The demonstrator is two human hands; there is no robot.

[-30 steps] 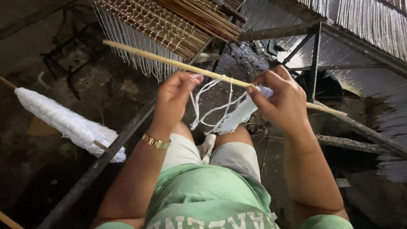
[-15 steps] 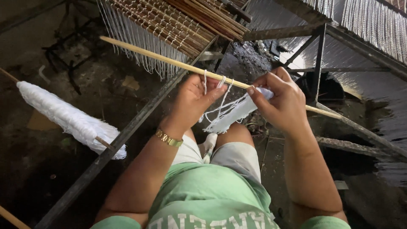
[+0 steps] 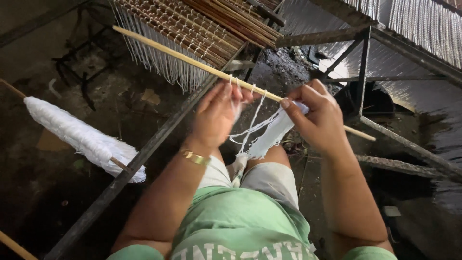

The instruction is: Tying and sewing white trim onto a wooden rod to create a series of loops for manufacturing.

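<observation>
A long pale wooden rod (image 3: 183, 57) runs from upper left down to the right. My left hand (image 3: 217, 115), with a gold bracelet at the wrist, pinches white threads (image 3: 250, 127) looped over the rod. My right hand (image 3: 317, 118) grips the rod farther right and also holds a bundle of white threads (image 3: 270, 137) that hangs toward my knees. A few thread loops sit on the rod between the two hands.
A stack of rods with white thread fringes (image 3: 192, 33) lies behind. A spindle of white yarn (image 3: 82, 137) rests at left on a dark metal bar (image 3: 144, 154). A metal frame (image 3: 365, 72) and hanging white threads (image 3: 423, 29) stand at right.
My left hand has slid up along the rod toward the right hand, drawing the threads tighter over it. The right hand has held its place.
</observation>
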